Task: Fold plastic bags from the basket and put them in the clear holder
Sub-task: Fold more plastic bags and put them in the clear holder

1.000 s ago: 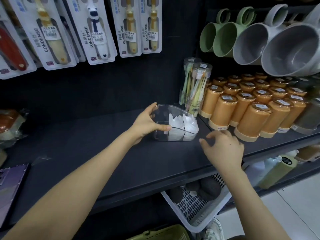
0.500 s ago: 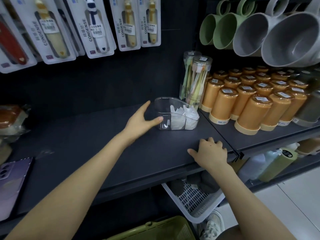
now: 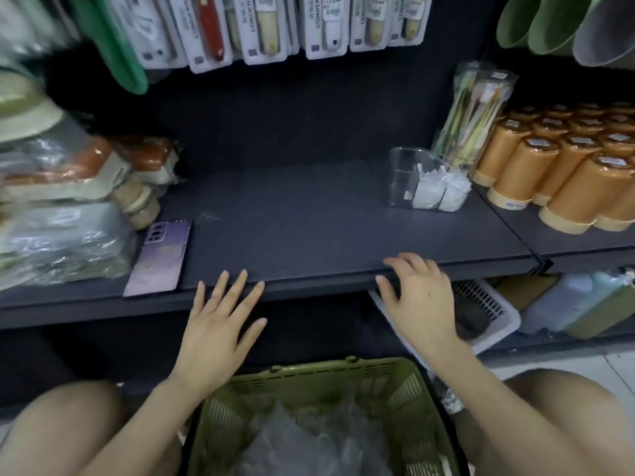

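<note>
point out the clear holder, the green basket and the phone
clear holder (image 3: 400, 182): head view, its bare left wall
green basket (image 3: 343, 365): head view, its far rim
phone (image 3: 158, 259): head view, middle of its back

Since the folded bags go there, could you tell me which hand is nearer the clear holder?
Right. The right hand is at the shelf's front edge, almost directly in front of the clear holder; the left hand is farther off to the left.

holder on the shelf, right of the phone, left of the canisters; basket below, holding bags.
</note>
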Tool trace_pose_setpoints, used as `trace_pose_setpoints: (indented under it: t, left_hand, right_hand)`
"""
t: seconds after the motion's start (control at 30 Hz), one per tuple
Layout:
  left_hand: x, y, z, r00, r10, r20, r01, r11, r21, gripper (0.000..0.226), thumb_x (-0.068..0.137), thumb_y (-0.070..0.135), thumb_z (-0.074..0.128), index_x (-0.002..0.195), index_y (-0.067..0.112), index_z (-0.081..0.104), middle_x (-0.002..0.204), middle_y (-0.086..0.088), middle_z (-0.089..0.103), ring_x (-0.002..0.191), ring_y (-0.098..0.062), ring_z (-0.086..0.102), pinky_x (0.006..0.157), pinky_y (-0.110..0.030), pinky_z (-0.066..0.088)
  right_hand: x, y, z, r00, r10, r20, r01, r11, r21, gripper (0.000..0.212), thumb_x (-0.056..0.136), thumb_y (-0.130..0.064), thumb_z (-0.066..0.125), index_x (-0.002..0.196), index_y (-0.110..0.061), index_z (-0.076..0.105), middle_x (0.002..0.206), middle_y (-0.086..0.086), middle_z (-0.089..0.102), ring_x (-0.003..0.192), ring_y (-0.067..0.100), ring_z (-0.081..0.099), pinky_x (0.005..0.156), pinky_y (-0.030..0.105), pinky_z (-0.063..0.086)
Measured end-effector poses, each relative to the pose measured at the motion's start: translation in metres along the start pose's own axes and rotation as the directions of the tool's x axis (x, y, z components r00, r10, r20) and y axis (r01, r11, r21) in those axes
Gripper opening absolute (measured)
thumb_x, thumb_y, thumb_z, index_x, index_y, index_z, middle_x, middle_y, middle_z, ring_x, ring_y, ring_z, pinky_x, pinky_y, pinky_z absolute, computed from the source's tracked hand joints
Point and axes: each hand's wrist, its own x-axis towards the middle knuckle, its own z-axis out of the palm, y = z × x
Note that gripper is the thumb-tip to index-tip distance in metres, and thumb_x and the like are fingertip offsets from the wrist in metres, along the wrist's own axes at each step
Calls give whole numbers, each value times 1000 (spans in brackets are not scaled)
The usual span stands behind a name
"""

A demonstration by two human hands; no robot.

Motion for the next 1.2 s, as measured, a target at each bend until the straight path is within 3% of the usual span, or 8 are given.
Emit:
trace_pose_setpoints:
  t: [0.2,0.33,0.5,0.6,0.7,0.87,1.07,1.2]
  left_hand:
    - [-5,-6,4,998,32,-62,-32,999,3,58,96,49,33,144,18,44,149,-10,43,139,-34,36,115,-51,18]
    - [-4,-7,9,992,29,-121,-32,999,-22,56,95,46,38,143,19,46,148,-9,44,138,-34,37,114,-52,19]
    - [-3,-11,21,977,54,-205,-62,998,-33,58,91,44,46,143,19,45,149,-9,43,138,-34,36,115,-52,16]
    - [-2,-13,29,965,64,-254,-77,996,-42,62,87,39,52,145,20,42,150,-9,40,139,-34,32,116,-52,12]
    - [-1,-15,34,954,73,-289,-88,995,-38,67,82,35,57,145,21,41,151,-9,39,140,-33,31,116,-52,10]
    - [-1,-16,35,958,99,-270,-104,995,-6,85,66,22,64,147,21,37,152,-10,37,141,-34,28,116,-54,8]
    - [0,-14,33,965,90,-245,-95,995,-8,94,60,18,64,148,21,33,152,-11,34,141,-34,25,116,-53,4]
    - [-1,-12,27,976,66,-209,-81,995,-64,89,63,23,61,148,22,35,152,-10,36,140,-34,26,116,-50,1]
  right_hand:
    - [-95,-37,55,978,-42,203,1,980,198,28,86,-37,56,90,-16,73,82,-2,70,76,21,67,59,28,52]
    - [-127,-25,110,583,151,798,-246,969,-3,35,91,-45,57,109,-18,70,103,5,71,101,24,66,75,30,49]
    - [-179,-22,162,281,214,936,-447,892,-70,25,91,-37,61,93,-13,70,101,13,69,91,20,61,77,24,44]
    - [-208,-27,185,183,232,955,-432,892,-134,47,94,-39,57,132,-13,52,134,10,55,120,25,53,93,27,43]
    - [-226,-29,206,210,246,946,-385,910,-151,65,93,-45,57,147,-17,34,148,7,42,133,26,43,103,29,36]
    - [-230,-37,222,398,252,882,-120,968,-222,33,94,-40,51,115,-21,68,118,5,67,107,21,61,88,26,48]
    - [-175,-49,198,412,147,899,-306,952,-15,25,87,-24,62,63,-18,60,78,8,67,80,23,64,60,26,37]
    - [-121,-64,146,477,-49,878,-285,936,207,6,83,-19,69,79,-16,70,83,5,69,81,21,62,69,31,44]
